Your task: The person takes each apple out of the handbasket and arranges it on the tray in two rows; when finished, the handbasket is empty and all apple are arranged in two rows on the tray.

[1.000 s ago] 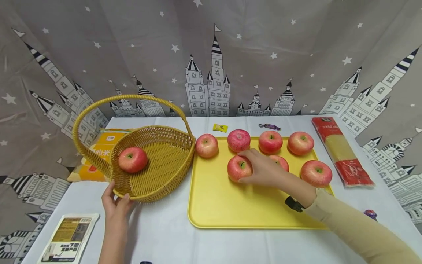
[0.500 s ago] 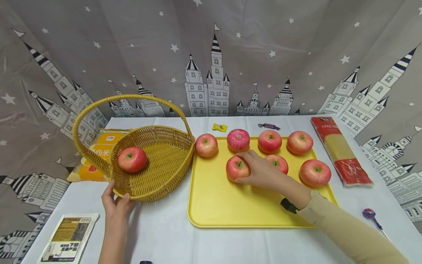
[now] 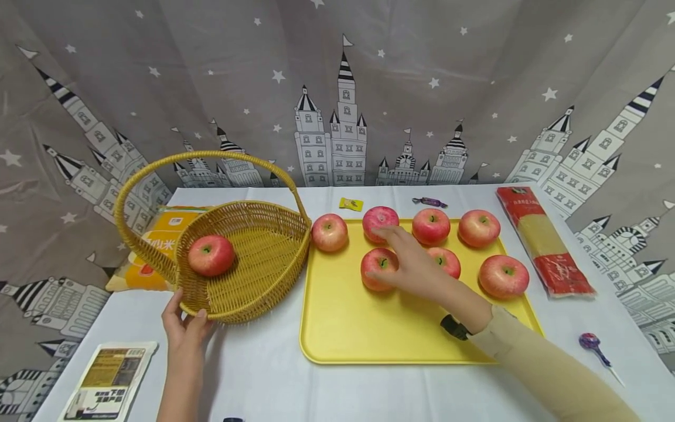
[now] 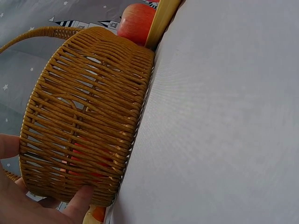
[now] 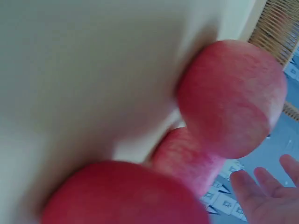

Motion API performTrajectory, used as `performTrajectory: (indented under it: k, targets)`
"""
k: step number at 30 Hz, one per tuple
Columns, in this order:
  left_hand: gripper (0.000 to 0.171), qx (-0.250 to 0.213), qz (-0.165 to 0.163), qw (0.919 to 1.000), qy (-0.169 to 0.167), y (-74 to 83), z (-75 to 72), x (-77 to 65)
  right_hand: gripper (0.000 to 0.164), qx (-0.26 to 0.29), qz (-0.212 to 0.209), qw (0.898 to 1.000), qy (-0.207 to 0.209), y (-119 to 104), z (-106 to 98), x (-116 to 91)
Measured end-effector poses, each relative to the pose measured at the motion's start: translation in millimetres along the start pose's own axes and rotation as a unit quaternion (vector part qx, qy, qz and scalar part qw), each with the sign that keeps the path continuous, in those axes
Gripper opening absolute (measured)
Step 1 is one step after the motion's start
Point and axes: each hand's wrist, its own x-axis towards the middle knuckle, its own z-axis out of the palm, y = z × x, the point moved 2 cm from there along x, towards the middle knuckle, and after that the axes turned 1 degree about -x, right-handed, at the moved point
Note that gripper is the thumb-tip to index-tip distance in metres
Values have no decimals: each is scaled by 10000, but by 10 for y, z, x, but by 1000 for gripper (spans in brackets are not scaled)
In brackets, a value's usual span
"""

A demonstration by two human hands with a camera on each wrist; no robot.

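Note:
My left hand grips the front left rim of the woven basket. In the left wrist view the thumb presses the basket's outer wall. A red apple sits inside at the left. Over the yellow tray, my right hand hovers with fingers spread beside an apple, partly covering it. The right wrist view shows those fingers apart from the nearby apple. Several other apples lie along the tray's back and right, one at its back left corner against the basket.
Behind the tray lie a yellow wrapped candy and a purple one. To the right are a red-and-yellow packet and a lollipop. A yellow bag lies behind the basket, a flat pouch at front left.
My right hand has let go of the apple, its fingers spreading and rising slightly off it. The apple stays on the tray. My left hand keeps its hold on the basket.

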Motion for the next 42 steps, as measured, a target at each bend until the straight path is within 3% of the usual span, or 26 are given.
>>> performTrajectory:
  k: [10,20,28,34,42]
  targets:
    - [64,-55,-3,9999,115,8,-25,-13,73,754,-916,9927,204,-510,168,417]
    - [65,-61,18,10000,67,-14,5,-28,77,920,-1448,9845,-364,-1102,589,950]
    - [65,31,200,9998,-45,-8,30,-23,81,1083,-1270,9849,-467,-1340,915,1238]
    - [65,8,195,9998,4,-1,28,-24,81,1062,-1080,9854,-775,-1560,1145,1399]
    - [64,-331,351,9988,-21,-1,18,0,83,799,-898,9899,-756,-1806,1441,1542]
